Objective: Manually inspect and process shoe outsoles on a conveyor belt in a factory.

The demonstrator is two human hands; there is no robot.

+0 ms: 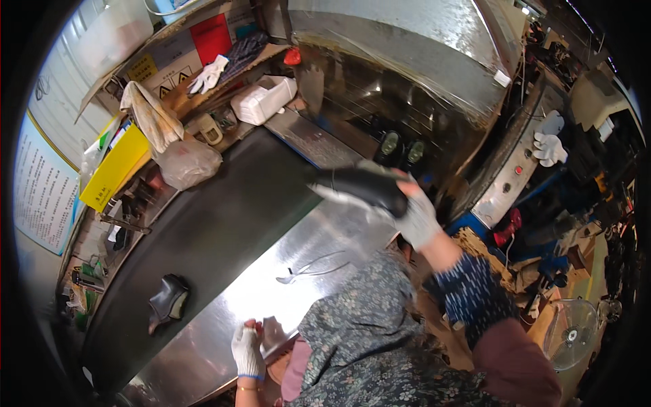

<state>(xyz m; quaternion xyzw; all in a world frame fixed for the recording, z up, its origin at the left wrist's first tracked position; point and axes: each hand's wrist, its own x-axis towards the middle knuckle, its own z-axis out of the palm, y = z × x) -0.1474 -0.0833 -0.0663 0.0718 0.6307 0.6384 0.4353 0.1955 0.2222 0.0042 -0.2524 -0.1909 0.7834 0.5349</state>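
Observation:
My right hand (415,216), in a white knit glove, is raised over the steel table and grips a black shoe (359,188) by its heel end. The shoe's toe points left toward the dark conveyor belt (224,224). My left hand (247,349), also gloved, rests on the near edge of the shiny steel table (203,339) and holds nothing. A second black shoe piece (168,300) lies on the belt to the left of that hand. Thin metal tongs (308,269) lie on the steel between my hands.
A large steel tunnel machine (407,61) covers the belt's far end, with two more shoes inside (401,146). A white box (263,98), a plastic bag (186,163), rags and gloves crowd the left shelf. A fan (571,334) stands at lower right.

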